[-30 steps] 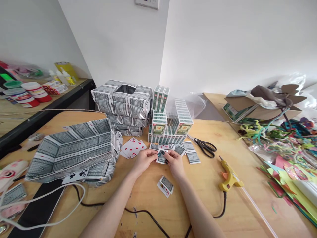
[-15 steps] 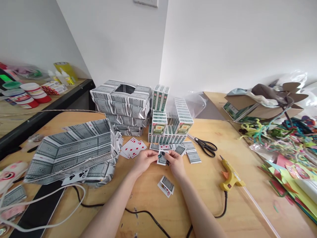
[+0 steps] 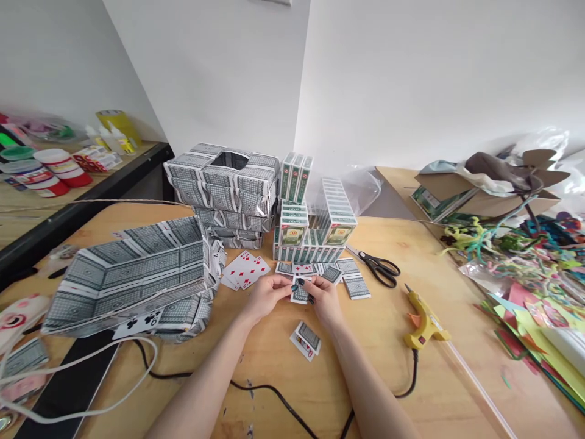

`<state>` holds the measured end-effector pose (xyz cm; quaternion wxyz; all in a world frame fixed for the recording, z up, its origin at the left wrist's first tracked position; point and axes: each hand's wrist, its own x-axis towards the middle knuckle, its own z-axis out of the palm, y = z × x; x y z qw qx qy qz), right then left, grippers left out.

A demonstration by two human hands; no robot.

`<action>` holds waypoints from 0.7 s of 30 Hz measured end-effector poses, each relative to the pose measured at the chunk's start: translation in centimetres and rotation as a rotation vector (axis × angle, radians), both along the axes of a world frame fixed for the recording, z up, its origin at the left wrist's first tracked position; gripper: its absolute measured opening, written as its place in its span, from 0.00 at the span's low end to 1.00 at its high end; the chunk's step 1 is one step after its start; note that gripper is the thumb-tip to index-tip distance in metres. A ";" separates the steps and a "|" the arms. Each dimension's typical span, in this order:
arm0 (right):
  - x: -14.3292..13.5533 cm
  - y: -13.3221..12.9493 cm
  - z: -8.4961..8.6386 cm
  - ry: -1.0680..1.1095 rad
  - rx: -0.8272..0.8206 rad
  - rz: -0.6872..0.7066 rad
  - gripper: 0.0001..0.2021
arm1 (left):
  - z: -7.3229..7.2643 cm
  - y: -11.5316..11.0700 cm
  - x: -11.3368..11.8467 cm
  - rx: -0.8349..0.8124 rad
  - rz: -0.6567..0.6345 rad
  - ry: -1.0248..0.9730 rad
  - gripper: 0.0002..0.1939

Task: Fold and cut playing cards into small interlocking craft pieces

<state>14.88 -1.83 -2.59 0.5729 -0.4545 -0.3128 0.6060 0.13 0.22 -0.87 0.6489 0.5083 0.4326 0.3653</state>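
Observation:
A small grey-patterned card piece is pinched at its left edge by my left hand and at its right by my right hand. Dark nail polish shows on my fingers. Below the hands lie two overlapping folded cards, one showing a queen. Just beyond the hands is a row of card pieces, and a further pair sits to its right. Red diamond cards lie to the left of my left hand.
Packed card boxes stand behind the hands, beside stacked card-covered boxes. An open card tray is at left. Black scissors, a yellow glue gun and a black cable lie on the table. Craft scraps fill the right.
Both hands hold nearly the same pose on the card piece. The view has shifted slightly.

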 end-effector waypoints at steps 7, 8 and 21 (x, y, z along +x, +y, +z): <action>0.3 0.0 -0.3 -0.117 0.003 -0.020 0.13 | -0.8 0.2 -0.2 0.104 -0.042 0.087 0.08; 0.3 0.0 -0.3 -0.142 0.009 -0.024 0.13 | -0.7 0.2 -0.2 0.122 -0.049 0.101 0.08; 0.2 -0.1 0.7 -0.323 0.008 -0.034 0.11 | -0.3 -0.3 0.6 0.142 0.060 0.195 0.07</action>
